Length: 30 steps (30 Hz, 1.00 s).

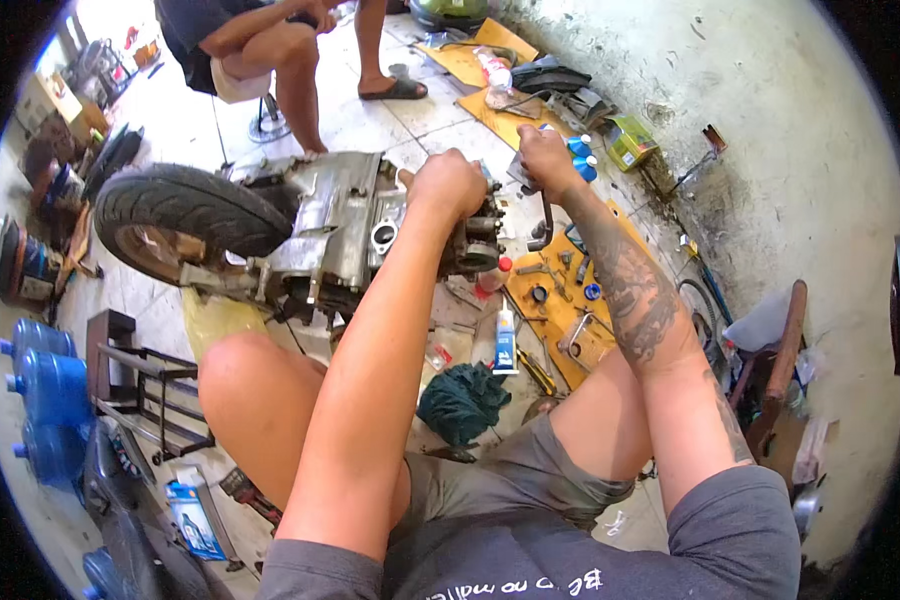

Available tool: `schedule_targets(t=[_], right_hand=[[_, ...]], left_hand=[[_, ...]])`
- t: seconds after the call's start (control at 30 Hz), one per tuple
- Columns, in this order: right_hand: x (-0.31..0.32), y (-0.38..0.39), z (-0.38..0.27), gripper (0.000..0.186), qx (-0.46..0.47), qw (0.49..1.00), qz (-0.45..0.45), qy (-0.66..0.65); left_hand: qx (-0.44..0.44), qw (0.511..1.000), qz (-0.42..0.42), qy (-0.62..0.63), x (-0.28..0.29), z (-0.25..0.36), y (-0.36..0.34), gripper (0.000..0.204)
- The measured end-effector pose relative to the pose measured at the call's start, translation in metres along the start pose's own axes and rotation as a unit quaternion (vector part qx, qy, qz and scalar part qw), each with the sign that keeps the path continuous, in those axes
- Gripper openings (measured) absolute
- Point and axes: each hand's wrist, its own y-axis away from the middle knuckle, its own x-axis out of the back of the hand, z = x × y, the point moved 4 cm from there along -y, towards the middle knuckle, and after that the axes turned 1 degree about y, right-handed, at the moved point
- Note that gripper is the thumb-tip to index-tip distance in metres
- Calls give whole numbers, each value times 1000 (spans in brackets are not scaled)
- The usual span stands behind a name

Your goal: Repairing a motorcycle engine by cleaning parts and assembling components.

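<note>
A silver engine (355, 205) with an attached wheel (145, 235) lies before me. My left hand (442, 183) is closed at the engine's upper right side; what it grips is hidden beneath my fingers. My right hand (548, 160), just right of the engine, grips a dark angled metal tool (544, 225) that hangs below the fingers. Below them are a red-capped bottle (494, 278), a white-blue tube (505, 340) and a green rag (462, 405).
Tools lie on an orange board (580, 350). A co-worker sits on a stool (285, 50), with another person's leg (375, 55) nearby. Blue water jugs (50, 385) and a black metal frame (145, 375) are at left, cluttered parts (560, 85) along the wall.
</note>
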Motion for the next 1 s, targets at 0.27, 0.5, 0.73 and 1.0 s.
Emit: schedule_targets(t=[0.27,0.5,0.73,1.0], right_hand=[[23,-5,-23,39,334,929,158,31],[-23,22,-30,37,354,931,5,91],[-12,-21,-38,42,290,943,130,94],[-15,-53,-16,39,180,976,120,-23]], left_hand=[[-59,993,104,-6,6,28,11,39],[-14,997,76,-19,6,9,4,39],[-20,998,56,-32,-1,14,-3,40],[-23,997,63,-43,8,15,9,40]])
